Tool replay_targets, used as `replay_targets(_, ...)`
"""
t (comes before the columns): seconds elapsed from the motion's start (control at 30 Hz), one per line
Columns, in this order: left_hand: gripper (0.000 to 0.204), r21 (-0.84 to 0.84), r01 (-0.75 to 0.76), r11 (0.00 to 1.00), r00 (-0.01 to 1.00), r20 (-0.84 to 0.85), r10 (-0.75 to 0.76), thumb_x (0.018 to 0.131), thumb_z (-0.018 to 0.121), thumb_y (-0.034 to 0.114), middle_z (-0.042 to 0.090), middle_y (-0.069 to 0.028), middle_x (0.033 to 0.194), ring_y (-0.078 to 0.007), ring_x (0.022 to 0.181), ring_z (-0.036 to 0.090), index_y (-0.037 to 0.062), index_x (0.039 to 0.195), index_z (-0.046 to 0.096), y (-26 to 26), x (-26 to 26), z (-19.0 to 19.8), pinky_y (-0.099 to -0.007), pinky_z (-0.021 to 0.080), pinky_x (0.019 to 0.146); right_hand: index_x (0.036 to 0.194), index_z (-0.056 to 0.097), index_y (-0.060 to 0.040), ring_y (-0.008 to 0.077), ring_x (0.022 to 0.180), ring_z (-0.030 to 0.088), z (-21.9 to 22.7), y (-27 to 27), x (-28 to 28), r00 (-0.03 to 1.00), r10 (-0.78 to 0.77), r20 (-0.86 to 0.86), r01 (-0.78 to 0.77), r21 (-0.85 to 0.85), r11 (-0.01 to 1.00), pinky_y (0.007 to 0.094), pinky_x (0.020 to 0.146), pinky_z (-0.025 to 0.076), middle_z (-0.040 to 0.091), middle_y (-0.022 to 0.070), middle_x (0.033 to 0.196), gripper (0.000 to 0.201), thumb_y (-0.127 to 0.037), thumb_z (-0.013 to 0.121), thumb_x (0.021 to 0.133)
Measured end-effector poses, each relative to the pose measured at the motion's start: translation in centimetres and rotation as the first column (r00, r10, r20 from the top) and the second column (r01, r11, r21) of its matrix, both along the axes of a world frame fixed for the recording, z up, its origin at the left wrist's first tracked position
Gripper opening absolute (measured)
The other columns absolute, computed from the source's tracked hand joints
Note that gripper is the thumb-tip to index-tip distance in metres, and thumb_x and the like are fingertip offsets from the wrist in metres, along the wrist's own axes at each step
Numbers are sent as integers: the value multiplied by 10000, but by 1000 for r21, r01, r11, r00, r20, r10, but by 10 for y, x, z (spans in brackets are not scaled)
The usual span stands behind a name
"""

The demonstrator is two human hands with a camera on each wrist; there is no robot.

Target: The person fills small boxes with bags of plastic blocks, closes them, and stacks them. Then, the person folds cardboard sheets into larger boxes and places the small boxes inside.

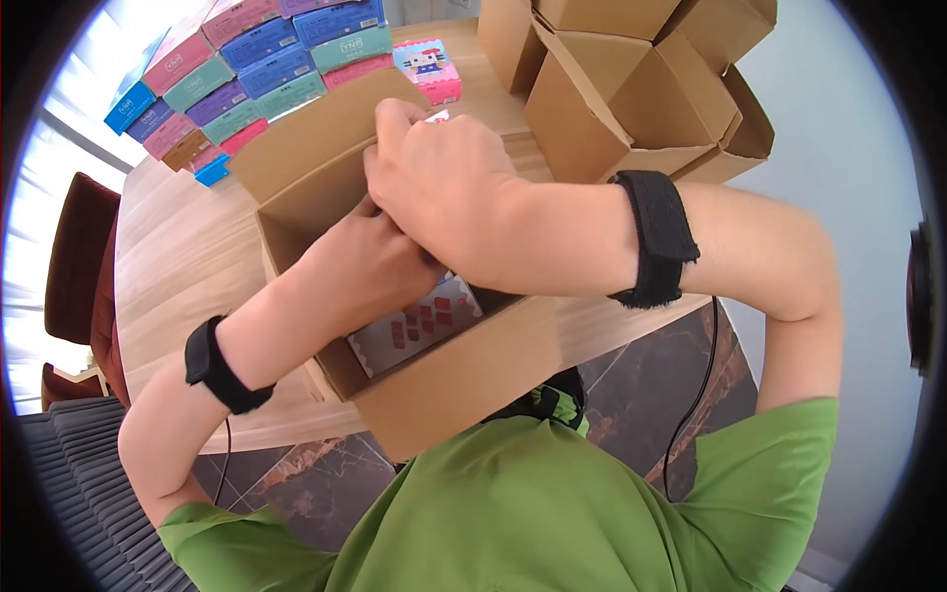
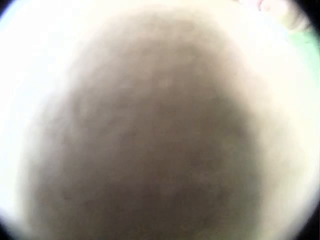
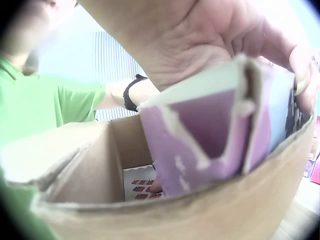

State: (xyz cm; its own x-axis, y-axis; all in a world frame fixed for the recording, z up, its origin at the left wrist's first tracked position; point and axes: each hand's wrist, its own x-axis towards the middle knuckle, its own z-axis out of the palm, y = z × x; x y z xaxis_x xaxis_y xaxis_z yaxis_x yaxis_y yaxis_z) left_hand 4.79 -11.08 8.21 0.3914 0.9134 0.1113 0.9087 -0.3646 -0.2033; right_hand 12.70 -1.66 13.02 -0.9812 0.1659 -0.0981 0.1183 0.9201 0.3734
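Note:
On the table stands an open cardboard carton (image 1: 464,380), its flaps folded out. My right hand (image 1: 449,178) is over its far side and grips a small purple box (image 3: 200,135), which leans at a tilt against the carton's rim in the right wrist view. Crossing beneath the right wrist, my left hand (image 1: 370,261) reaches down into the carton, its fingers mostly hidden; a fingertip (image 3: 156,186) shows below the purple box. A white printed box (image 1: 419,326) with red pictures lies inside the carton. The left wrist view is a close blur.
Several rows of colourful small boxes (image 1: 261,74) are stacked at the back left, with a pink and blue box (image 1: 427,64) beside them. Another open carton (image 1: 582,113) stands at the back right. A dark red chair (image 1: 79,266) is at the left beyond the wooden table (image 1: 168,257).

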Motion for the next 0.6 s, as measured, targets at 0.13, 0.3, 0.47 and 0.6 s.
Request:
replay_targets(0.13,240,9,-12,1000,992,128,11,679,552,79,603,-96,953,-209,883,597,55,908,620,-2,0,-10,-302,487,749,944,585,0,217,734,626,-9,-4,-2,1000,27,-14,-26,51,998,285,600,514,490,172,1000,304,-95,650,663)
replay_targets(0.3,459,-611,-295,735,955,-173,240,589,675,148,600,-60,951,-221,969,544,69,1035,603,1,11,32,-301,459,817,954,580,12,252,728,624,-19,10,4,986,155,55,-144,-171,975,312,593,519,517,180,930,312,-118,633,675)
replay_targets(0.47,359,-323,-145,935,989,-31,143,577,669,154,613,-42,849,-228,913,559,74,926,649,-15,-4,15,-301,477,780,805,597,31,311,708,608,-41,19,4,985,90,-147,-137,-349,927,361,570,508,526,187,869,205,-113,634,664)
replay_targets(0.6,69,21,9,1000,988,156,-12,662,565,63,579,-48,729,-190,745,597,57,716,609,-17,-9,17,-275,485,724,712,584,16,287,700,595,3,21,30,961,274,-51,-270,-409,872,360,564,490,527,182,821,144,-52,657,609)
